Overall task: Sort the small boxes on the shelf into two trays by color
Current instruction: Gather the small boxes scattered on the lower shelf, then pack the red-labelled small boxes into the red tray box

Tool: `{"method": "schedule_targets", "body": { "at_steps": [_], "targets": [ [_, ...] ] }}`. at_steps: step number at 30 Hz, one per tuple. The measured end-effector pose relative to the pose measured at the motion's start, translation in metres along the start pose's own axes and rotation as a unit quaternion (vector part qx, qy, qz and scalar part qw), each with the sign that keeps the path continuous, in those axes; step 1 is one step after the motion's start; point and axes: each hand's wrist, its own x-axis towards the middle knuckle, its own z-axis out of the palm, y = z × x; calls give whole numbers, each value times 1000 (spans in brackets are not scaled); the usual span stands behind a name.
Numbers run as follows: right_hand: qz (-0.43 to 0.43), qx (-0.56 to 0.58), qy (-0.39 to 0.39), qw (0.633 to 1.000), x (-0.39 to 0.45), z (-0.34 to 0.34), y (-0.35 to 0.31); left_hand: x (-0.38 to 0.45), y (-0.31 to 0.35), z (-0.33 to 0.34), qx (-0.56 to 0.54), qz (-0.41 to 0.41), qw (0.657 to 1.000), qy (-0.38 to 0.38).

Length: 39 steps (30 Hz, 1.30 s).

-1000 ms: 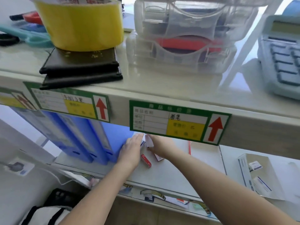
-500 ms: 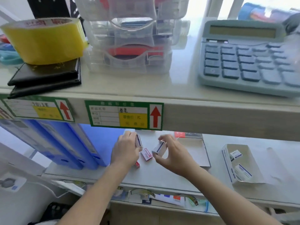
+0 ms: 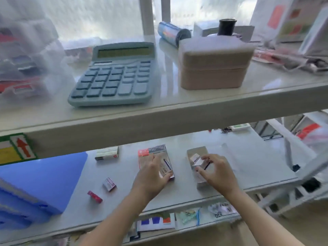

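My left hand [image 3: 150,176] puts small box in red tray [image 3: 144,153]. Right hand [image 3: 215,170] pinches box over grey tray [image 3: 196,150]. Two red boxes [image 3: 109,184] left on shelf [image 3: 124,196].

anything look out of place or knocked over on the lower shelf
Three small boxes lie loose outside the trays: a red box and a red-and-white box left of the left hand, lying askew, and a longer box farther back. Both hands are at the trays; the right hand holds a small white box.
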Motion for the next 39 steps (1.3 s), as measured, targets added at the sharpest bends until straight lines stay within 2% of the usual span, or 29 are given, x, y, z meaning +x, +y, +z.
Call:
{"method": "schedule_targets", "body": {
  "at_steps": [3,10,16,19,21,26,28,30,31,34,36,39],
  "targets": [
    [18,-2,3,1000,0,-11,22,13,32,23,-12,38,999,-21],
    [-29,20,-37,999,-2,-8,33,28,64,66,52,119,989,-74],
    [-62,-30,-32,997,0,-5,39,27,57,77,28,92,989,-111],
    [-78,-29,-19,996,-2,-7,31,17,49,68,12,78,993,-92],
    [-99,-31,-20,994,-2,-4,20,5,36,57,2,65,997,-51],
    [-165,-21,-35,985,0,16,-26,-35,-36,7,25,-12,994,108],
    [-199,-20,-61,978,2,32,-46,-52,-73,-16,59,-78,979,180],
    [-232,-19,-105,967,4,53,-65,-70,-105,-39,89,-169,956,221],
    [-250,-23,-123,960,6,65,-75,-77,-119,-47,103,-215,948,213],
    [-289,-27,-188,938,8,105,-109,-97,-157,-60,109,-301,939,127],
    [-311,-36,-227,922,9,132,-131,-104,-170,-62,62,-320,940,103],
    [-334,-71,-271,900,13,176,-158,-107,-179,-64,16,-305,944,125]
  ]
}}
